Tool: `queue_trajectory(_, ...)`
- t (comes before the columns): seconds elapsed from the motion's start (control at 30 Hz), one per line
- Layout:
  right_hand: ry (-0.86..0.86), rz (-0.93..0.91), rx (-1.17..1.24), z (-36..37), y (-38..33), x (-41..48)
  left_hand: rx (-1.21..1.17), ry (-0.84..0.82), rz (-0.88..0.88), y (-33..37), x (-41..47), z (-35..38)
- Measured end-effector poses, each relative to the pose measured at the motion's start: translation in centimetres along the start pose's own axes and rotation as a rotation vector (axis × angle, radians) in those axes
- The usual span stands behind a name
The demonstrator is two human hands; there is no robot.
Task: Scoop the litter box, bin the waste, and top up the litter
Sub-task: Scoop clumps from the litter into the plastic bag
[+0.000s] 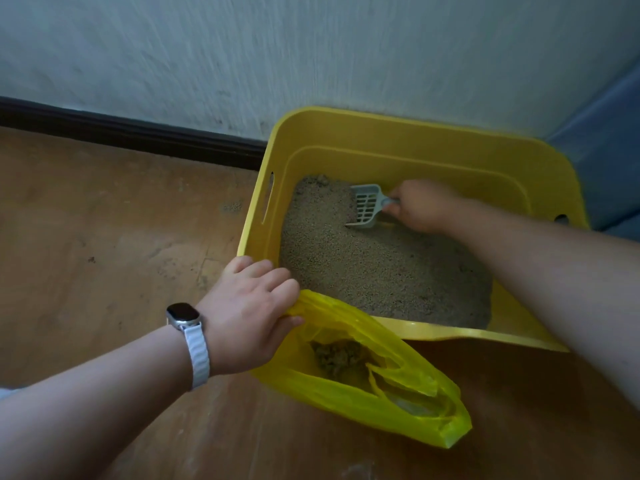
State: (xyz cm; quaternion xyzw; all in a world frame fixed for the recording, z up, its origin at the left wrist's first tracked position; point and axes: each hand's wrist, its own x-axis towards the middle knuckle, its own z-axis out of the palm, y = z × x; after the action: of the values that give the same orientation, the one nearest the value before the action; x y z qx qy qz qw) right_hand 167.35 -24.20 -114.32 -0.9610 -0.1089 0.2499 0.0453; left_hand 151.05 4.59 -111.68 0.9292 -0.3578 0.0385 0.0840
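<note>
A yellow litter box [346, 133] stands in the corner of the room, filled with beige granular litter [374, 265]. My right hand [422, 206] grips the handle of a grey slotted scoop [366, 205], whose blade rests on the litter near the far side. My left hand [252, 310], with a watch on a white strap at the wrist, holds the rim of a yellow plastic bag [363, 396] against the box's near left corner. The bag hangs open and has dark clumps of waste [341, 356] inside.
The wooden floor [104, 254] spreads to the left and in front, with a few spilled grains near the box. A white wall with a dark skirting board [131, 133] runs behind. A blue surface [609, 150] rises at the right.
</note>
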Motion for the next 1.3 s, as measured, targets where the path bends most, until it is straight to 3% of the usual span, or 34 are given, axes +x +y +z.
queue_trajectory(0.27, 0.001, -0.084, 0.091, 0.3, -1.5, 2.8, -0.035, -0.026, -0.016, -0.1, -0.2, 0.0)
queue_trajectory(0.63, 0.115, -0.025, 0.25, 1.2, -1.9, 3.1, -0.031, -0.028, -0.015, 0.2, -0.1, 0.0)
queue_trajectory(0.8, 0.27, -0.128, 0.012, 1.9, -1.6, 2.3, -0.018, -0.016, -0.017, 0.2, -0.2, 0.1)
queue_trajectory(0.93, 0.302, -0.168, -0.023, 1.6, -1.6, 2.1, -0.016, -0.021, -0.027, 0.3, -0.3, 0.1)
queue_trajectory(1.2, 0.32, -0.015, -0.086, 1.6, -3.2, 0.6, -0.02, -0.026, -0.036, 0.3, -0.3, 0.0)
queue_trajectory(1.3, 0.377, -0.036, -0.111, 1.7, -3.3, 0.4, -0.02, -0.028, -0.037, 0.4, -0.4, 0.1)
